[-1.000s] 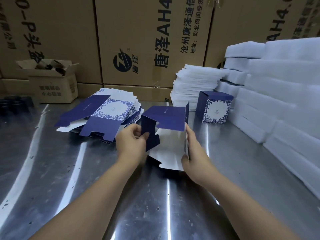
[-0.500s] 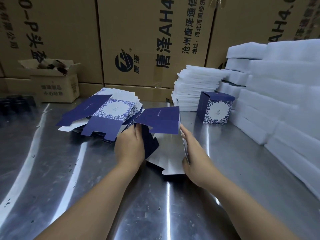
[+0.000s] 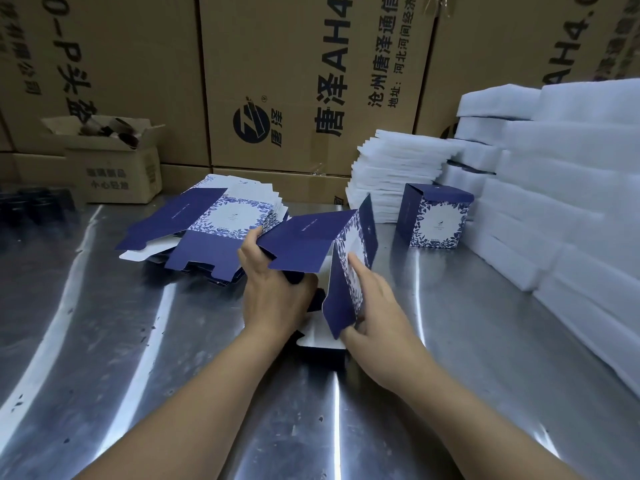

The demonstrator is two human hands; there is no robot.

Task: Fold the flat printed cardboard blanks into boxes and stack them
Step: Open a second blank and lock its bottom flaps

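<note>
The left hand (image 3: pixel 273 289) grips the half-folded blank (image 3: pixel 304 244) by its navy panel; the right hand (image 3: pixel 377 306) pinches its patterned side. Beyond the right hand stands a finished box (image 3: pixel 436 216).

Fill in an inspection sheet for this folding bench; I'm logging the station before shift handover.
Surface: metal table, shiny, scuffed.
Job's things: half-folded blank held in both hands; pile of flat blanks behind it to the left; one folded box upright at the right.
Clutter: small open carton and dark items, too blurred to identify, at back left.
Grips: left hand grips the blank's left side; right hand holds its patterned panel.
Cables: nothing seen.
Surroundings: large printed cartons behind; foam sheets and foam blocks stacked at right.
</note>
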